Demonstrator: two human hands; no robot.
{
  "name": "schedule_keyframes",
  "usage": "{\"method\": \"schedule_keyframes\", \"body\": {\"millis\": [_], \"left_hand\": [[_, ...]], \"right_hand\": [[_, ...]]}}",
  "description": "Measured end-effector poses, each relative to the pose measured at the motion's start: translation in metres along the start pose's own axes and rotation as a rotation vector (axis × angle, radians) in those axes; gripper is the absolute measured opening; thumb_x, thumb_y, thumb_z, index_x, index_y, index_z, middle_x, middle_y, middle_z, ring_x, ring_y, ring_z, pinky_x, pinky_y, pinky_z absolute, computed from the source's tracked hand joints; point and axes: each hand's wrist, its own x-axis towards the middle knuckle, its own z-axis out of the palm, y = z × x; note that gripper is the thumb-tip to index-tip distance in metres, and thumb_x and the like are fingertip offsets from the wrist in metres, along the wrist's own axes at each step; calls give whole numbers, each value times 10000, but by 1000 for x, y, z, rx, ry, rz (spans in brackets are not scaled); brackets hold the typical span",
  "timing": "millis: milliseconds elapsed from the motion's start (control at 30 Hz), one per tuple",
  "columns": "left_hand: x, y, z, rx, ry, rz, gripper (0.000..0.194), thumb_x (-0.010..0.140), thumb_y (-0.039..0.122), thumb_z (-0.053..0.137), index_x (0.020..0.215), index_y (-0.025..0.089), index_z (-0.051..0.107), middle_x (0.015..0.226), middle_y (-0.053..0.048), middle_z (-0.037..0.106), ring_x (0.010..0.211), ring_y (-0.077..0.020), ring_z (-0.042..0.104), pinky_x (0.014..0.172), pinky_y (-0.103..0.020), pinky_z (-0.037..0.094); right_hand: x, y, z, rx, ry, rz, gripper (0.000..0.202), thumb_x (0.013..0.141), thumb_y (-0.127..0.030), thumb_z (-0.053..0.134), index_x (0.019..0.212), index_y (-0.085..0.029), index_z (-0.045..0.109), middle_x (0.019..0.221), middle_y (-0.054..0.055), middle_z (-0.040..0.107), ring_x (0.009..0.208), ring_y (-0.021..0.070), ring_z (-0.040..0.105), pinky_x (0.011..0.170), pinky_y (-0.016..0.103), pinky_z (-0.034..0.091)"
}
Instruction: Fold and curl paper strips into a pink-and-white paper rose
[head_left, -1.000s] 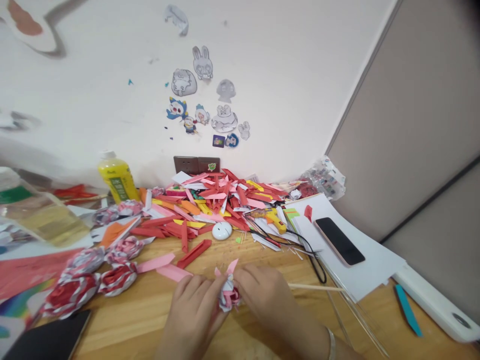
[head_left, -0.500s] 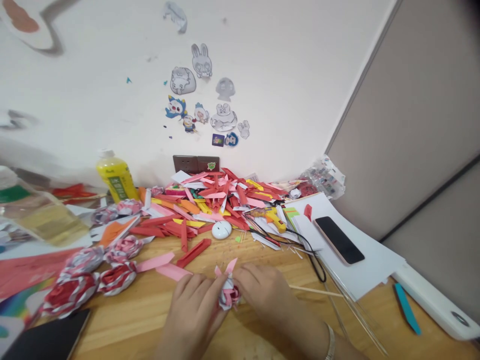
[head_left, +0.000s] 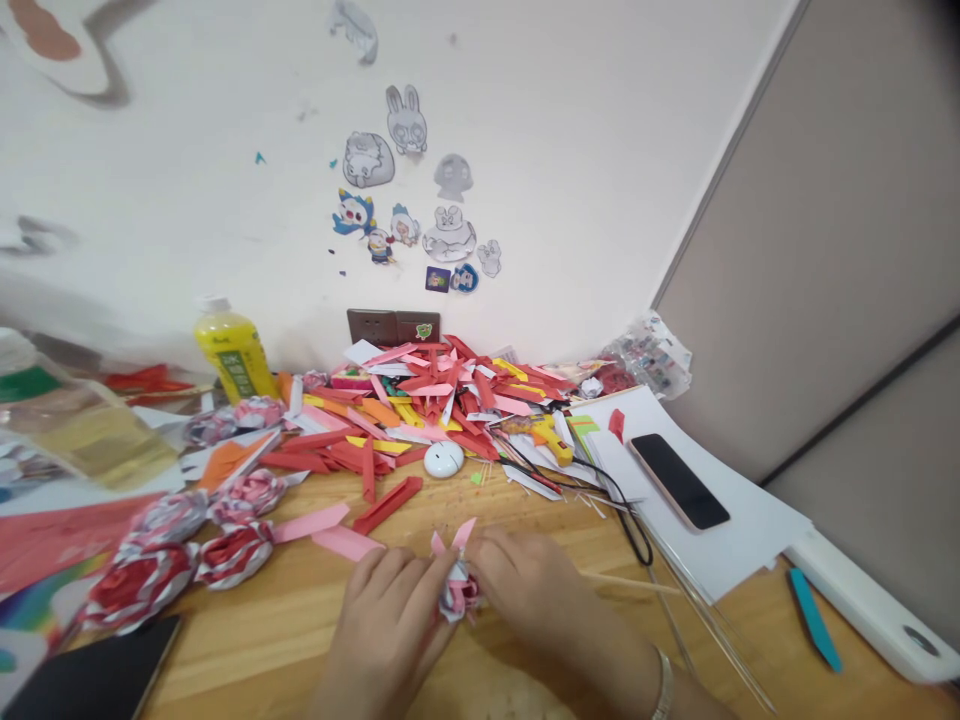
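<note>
Pinching one small pink-and-white paper flower (head_left: pixel 457 594), the left hand (head_left: pixel 390 610) has its thumb and fingers bent around the flower's left side. The right hand (head_left: pixel 525 580) is curled with its fingertips at the flower's right edge; what those fingers grip, if anything, is hidden. One pale wooden stick (head_left: pixel 634 583) emerges from behind the right hand and points rightward, and one light band (head_left: pixel 663 685) circles the right wrist.

The flower sits between the two hands, above the near part of the wooden table (head_left: pixel 262 640), with two pink points rising from its far side. Just beyond the left hand lie two pink folded strips (head_left: pixel 311 523), with one red folded strip (head_left: pixel 388 505) near them. Farther back, a heap of folded paper strips (head_left: pixel 457 390) in red, pink, orange, yellow and white is too tangled to count.

To the left are four larger paper rosettes (head_left: pixel 236 554) close together, two mainly red and two pink, with two more behind them. Two bottles stand or lean there: one yellow drink bottle (head_left: pixel 236 355) and one clear bottle (head_left: pixel 90 435) holding pale yellow liquid. In front of the heap are one white earbud case (head_left: pixel 443 459) and one yellow glue gun (head_left: pixel 553 440). At right, one smartphone (head_left: pixel 679 480) rests on white paper sheets (head_left: pixel 750 545), and one teal blade-shaped piece (head_left: pixel 815 618) lies nearer the edge.
</note>
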Motion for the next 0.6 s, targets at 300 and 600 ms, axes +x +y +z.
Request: {"method": "schedule_keyframes", "body": {"millis": [300, 600], "left_hand": [[0, 2, 1, 4, 20, 3, 224, 889, 202, 471, 1068, 150, 594, 735, -41, 672, 708, -188, 545, 735, -346, 380], [5, 3, -3, -14, -1, 6, 190, 893, 196, 479, 1028, 141, 602, 749, -40, 674, 705, -185, 539, 714, -325, 383]], "right_hand": [[2, 2, -9, -107, -80, -108, 130, 905, -129, 423, 833, -150, 529, 735, 45, 620, 544, 154, 550, 446, 254, 339], [4, 0, -12, -50, -100, -76, 101, 873, -167, 497, 939, -127, 563, 815, 66, 639, 628, 162, 584, 471, 254, 376]]}}
